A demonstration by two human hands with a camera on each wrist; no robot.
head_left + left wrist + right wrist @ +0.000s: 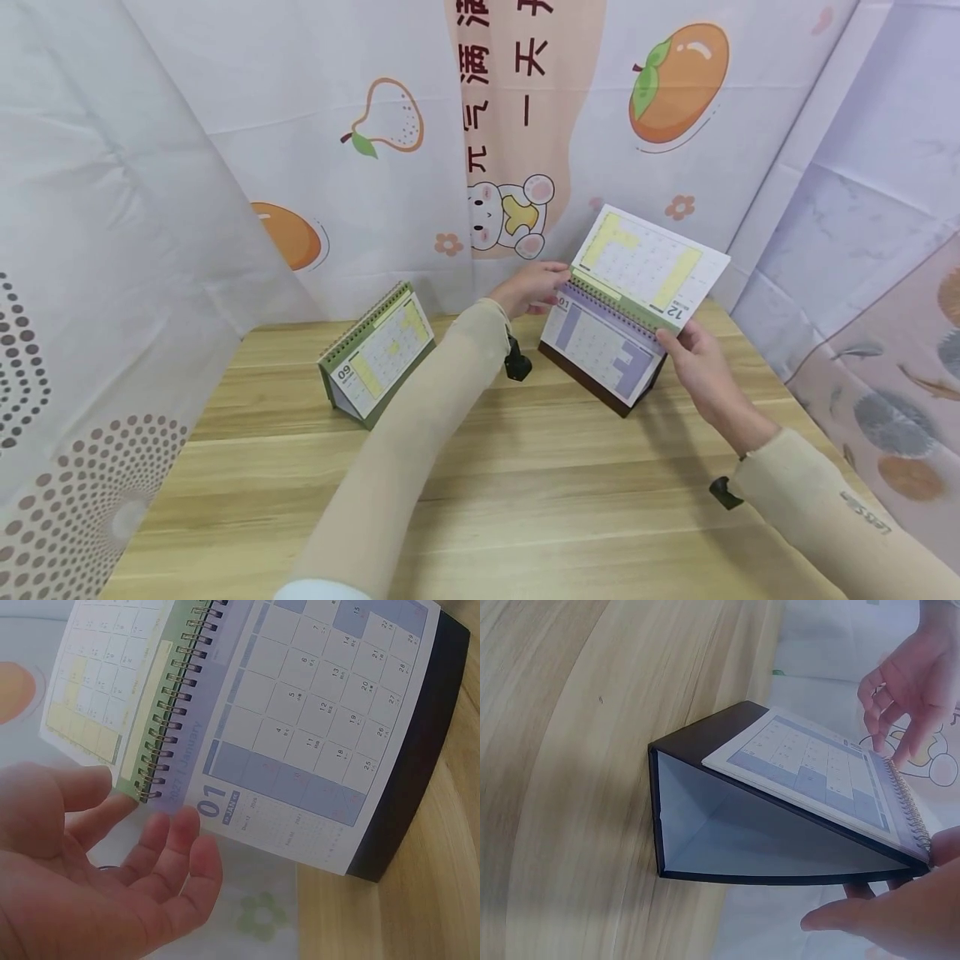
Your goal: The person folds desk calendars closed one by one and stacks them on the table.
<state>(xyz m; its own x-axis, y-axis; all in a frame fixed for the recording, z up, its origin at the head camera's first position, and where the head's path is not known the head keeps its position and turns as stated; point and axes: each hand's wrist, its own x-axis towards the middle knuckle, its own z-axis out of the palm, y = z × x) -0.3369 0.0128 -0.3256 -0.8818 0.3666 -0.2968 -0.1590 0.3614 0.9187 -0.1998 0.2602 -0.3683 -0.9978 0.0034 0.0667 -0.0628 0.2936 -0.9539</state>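
A spiral-bound desk calendar [600,346] stands on a dark base, its purple January page facing front. Above the coil rises a green-and-yellow December page [645,262], upside down and tilted back. At the coil's left end my left hand [531,287] pinches the page's lower corner between thumb and index finger; its other fingers curl loosely beside the calendar [300,727]. My right hand [705,371] grips the right end of the coil, with the thumb in front and fingers behind the back panel. The calendar's open side [772,825] shows in the right wrist view.
A second desk calendar [382,354] with a green frame stands to the left, turned to a page marked 09. Both stand on a wood-grain table [525,508]. Printed curtains [300,108] hang close behind and along both sides.
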